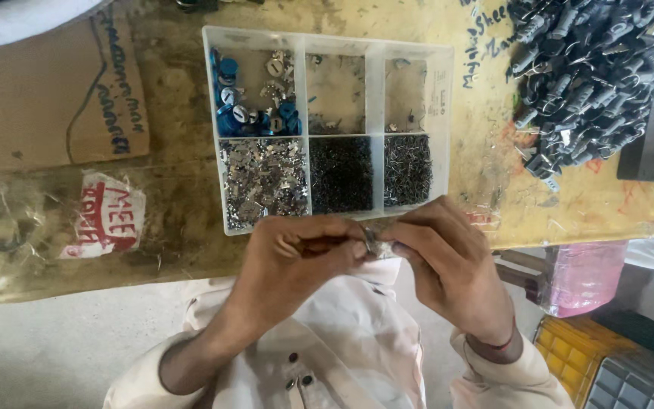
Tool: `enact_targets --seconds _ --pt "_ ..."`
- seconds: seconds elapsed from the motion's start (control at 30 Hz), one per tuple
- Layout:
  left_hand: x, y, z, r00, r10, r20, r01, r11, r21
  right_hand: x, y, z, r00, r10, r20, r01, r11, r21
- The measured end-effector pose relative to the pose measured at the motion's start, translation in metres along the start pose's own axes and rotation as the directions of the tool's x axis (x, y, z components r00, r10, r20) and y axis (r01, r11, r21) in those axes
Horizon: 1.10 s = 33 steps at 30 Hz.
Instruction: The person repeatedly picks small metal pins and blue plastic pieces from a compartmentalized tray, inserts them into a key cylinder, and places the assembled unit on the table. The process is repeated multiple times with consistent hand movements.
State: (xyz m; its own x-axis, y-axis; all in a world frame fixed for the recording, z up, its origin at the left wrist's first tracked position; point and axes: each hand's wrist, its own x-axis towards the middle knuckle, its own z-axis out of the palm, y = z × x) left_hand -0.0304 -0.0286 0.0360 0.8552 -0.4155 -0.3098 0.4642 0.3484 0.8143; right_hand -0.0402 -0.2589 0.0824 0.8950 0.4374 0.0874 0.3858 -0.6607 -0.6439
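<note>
2 hands meet just below the near edge of the clear plastic organizer tray (442,76), and between them you pinch a small metal part (371,239). Your left hand (289,261) has its fingers curled tight, thumb and forefinger grasping the part from the left, while your right hand (448,261) closes its fingers (406,233) on the same piece from the right; the part itself is mostly hidden, so its exact shape cannot be told. It sits at the fingertips, above your pale shirt (350,341) and just off the edge of the table (175,212). Keep both wrists close together as they are, so the part stays steady and, if it slips, drops near the tray and not to the floor. The tray has 6 compartments: blue and silver round caps (247,98) at the far left, shiny flat metal pieces (265,182) in front of them, fine dark springs or pins (341,173) in the middle near cell, thinner wire pieces (407,168) in the near right cell, and 2 nearly bare cells behind. Hold the grip light enough not to bend so small a piece, in my judgement. A heap of dark grey plastic-and-metal bodies (592,68) lies well apart at the far right of the table.
</note>
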Motion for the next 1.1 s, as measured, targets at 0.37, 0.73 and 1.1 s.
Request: enact_targets --seconds 0.37,0.73,1.1 --pt "0.000 -0.003 -0.008 0.997 -0.070 -0.009 0.070 0.997 -0.037 0.026 0.068 0.007 0.968 -0.027 -0.251 -0.165 0.684 -0.711" --pt "0.002 0.000 0.002 0.989 -0.139 0.042 0.145 0.955 -0.258 -0.012 0.006 0.040 0.974 0.194 -0.115 -0.132 0.904 0.407" --pt "-0.003 -0.001 -0.009 0.990 -0.105 0.090 0.127 0.943 -0.306 -0.005 0.011 0.037 0.898 0.363 0.250 -0.292 0.063 0.954"
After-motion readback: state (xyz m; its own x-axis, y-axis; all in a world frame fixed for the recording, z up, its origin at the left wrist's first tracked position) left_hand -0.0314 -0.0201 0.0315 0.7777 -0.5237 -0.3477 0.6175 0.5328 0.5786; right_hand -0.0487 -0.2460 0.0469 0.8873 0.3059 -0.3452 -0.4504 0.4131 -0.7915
